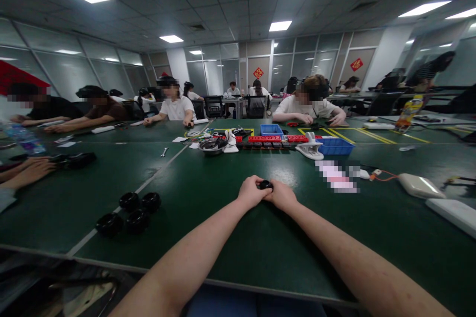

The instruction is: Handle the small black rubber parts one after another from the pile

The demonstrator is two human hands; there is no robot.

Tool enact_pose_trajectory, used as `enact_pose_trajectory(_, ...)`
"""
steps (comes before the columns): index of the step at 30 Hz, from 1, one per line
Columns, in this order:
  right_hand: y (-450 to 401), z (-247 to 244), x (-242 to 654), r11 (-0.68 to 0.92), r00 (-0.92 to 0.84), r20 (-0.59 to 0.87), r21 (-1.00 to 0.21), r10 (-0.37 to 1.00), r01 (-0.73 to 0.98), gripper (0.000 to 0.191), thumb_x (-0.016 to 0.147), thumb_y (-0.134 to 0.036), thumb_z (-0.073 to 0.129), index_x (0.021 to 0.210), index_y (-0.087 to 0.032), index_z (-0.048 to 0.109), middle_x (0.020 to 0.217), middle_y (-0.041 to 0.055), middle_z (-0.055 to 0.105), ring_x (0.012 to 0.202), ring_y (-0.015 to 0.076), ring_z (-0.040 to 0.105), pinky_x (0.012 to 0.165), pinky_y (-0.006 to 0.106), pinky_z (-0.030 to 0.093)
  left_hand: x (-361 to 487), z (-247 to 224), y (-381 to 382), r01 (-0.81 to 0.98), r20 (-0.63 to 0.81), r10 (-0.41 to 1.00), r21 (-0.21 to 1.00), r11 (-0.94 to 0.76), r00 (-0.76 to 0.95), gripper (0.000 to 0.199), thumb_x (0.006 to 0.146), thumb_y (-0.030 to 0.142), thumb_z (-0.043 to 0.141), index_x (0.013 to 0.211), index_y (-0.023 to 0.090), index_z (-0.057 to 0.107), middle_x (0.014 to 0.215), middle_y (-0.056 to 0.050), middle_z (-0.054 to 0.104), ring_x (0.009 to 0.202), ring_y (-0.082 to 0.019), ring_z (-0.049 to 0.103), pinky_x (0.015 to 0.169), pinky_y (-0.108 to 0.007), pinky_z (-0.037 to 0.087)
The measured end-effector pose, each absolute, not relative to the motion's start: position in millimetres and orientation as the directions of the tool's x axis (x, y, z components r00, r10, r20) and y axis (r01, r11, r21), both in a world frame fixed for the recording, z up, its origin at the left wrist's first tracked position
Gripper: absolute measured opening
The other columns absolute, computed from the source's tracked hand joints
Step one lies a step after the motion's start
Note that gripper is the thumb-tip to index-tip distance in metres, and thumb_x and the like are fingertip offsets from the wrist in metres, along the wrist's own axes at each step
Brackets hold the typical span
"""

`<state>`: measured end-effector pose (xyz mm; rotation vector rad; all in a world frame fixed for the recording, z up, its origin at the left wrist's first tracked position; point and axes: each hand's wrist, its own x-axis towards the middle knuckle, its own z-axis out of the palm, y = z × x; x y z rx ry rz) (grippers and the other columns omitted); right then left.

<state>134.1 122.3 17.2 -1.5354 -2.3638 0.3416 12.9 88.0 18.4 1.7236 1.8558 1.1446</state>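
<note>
Both my hands meet over the green table point(223, 237), arms stretched forward. Between them is a small round black part point(265, 184), glossy, with a ring-like top. My left hand point(252, 191) closes on it from the left, and my right hand point(281, 195) grips it from the right. Fingers hide its lower portion. To the left, several larger black round parts lie in a cluster, among them one at the front point(109, 224) and one at the back right point(151, 201); they look like glossy hollow caps or knobs, but I cannot tell exactly.
Ahead lie a red power strip row point(264, 138), a white clamp point(311, 146), a blue bin point(335, 146) and a bowl of cables point(212, 144). A small wrench point(164, 152) sits left. At right are white power banks point(420, 185). Co-workers sit around the table.
</note>
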Motion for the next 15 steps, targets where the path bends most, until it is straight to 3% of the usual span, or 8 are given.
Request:
enact_pose_trajectory(4,114,21,125,0.304,-0.279,0.126,-0.286,0.952,0.909,0.025,0.074,-0.041,0.046,0.082,-0.019,0.054,0.08,0.0076,0.063,0.074,0.0208,0.06,0.054,0.025,0.036,17,19,91,0.653,0.237,0.939,0.757,-0.017,-0.251,0.029,0.059,0.03,0.068,0.083,0.016,0.06,0.084,-0.006,0.062,0.075,-0.017,0.057,0.066,-0.025,0.043)
enact_pose_trajectory(10,113,22,128,0.369,-0.346,0.131,-0.278,0.929,0.887,0.032,0.07,-0.045,0.049,0.085,-0.017,0.054,0.082,0.0098,0.062,0.075,0.0231,0.059,0.059,0.028,0.039,13,14,91,0.682,0.281,0.932,0.729,-0.053,-0.228,0.03,0.058,0.029,0.068,0.084,0.016,0.059,0.087,-0.007,0.06,0.08,-0.019,0.056,0.07,-0.028,0.043)
enact_pose_trajectory(15,127,23,146,0.545,-0.561,0.123,-0.475,0.818,0.691,0.052,0.058,-0.045,0.063,0.099,-0.016,0.05,0.088,0.0063,0.059,0.076,0.0188,0.055,0.061,0.026,0.039,2,11,93,0.615,0.252,0.964,0.774,-0.148,-0.086,0.033,0.058,0.029,0.068,0.086,0.014,0.059,0.085,-0.006,0.061,0.078,-0.017,0.056,0.07,-0.027,0.043)
